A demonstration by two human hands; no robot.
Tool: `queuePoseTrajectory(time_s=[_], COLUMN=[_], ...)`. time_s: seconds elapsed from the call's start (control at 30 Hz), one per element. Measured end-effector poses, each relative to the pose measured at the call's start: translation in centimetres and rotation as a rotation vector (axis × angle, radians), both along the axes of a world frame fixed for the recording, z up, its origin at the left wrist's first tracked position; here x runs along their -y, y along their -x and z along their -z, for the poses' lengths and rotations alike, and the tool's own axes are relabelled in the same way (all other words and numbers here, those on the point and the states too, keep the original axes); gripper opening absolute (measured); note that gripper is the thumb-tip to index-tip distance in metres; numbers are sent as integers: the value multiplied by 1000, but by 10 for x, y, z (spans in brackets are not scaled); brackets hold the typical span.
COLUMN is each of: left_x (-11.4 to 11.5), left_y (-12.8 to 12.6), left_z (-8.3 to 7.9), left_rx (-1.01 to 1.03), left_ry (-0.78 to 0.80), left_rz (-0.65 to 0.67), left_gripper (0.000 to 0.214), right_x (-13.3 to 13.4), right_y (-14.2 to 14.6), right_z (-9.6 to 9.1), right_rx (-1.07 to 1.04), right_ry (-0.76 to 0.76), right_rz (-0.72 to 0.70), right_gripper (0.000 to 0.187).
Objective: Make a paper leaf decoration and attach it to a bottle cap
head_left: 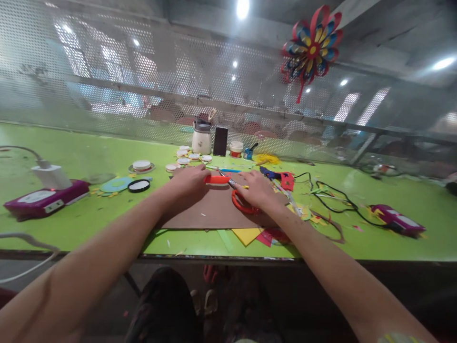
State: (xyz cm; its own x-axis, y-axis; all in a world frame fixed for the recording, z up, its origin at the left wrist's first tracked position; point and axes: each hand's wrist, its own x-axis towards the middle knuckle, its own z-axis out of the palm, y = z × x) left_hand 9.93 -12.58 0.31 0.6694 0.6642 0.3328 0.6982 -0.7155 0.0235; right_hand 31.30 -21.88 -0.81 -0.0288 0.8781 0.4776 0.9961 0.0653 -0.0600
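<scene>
fingers: left hand (191, 180) pinching, right hand (260, 190) low, can't tell its grip from my remote seat. green table (392, 186) bears brown board (200, 209), probably as work mat; red-handled scissors (245, 209) over board, against right hand; orange strip (218, 179), left end in left fingers, likely for steadiness.

Passable before me: brown board's (193, 209) near part. Obstacles: red-handled scissors (240, 206) at my right hand (256, 188); beyond, white jug (202, 140), upright smartphone (221, 141); rightward, black cable (333, 210).

Orange strip (217, 179) beside red-handled scissors (239, 206)
</scene>
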Motion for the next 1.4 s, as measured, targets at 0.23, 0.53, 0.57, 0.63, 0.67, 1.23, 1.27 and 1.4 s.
queuePoseTrajectory(time_s=[0.23,0.53,0.57,0.63,0.67,1.23,1.27,1.4], left_x=[2,21,20,15,12,2,2,3], left_y=[-19,-13,-12,-9,-8,-21,-22,-24], left_z=[5,-14,-17,-20,-19,0,1,2], left_rx=[-32,379,501,726,799,1047,1062,1091], left_ry=[-45,-224,-231,-157,-66,1254,1250,1231], left_rz=[319,304,268,157,103,288,271,251], left_gripper=[33,41,36,23,18,17,15,11], right_x=[2,4,5,5,5,-7,-7,-6], right_y=[6,8,8,8,8,7,7,10], right_z=[3,-3,-5,-8,-9,15,15,14], right_rx=[160,-146,-192,-290,-352,-1426,-1421,-1349], right_ry=[2,65,56,46,47,514,508,488], right_rz=[-184,-113,-96,-76,-73,-536,-543,-527], right_gripper=[44,27,25,25,25,33,33,31])
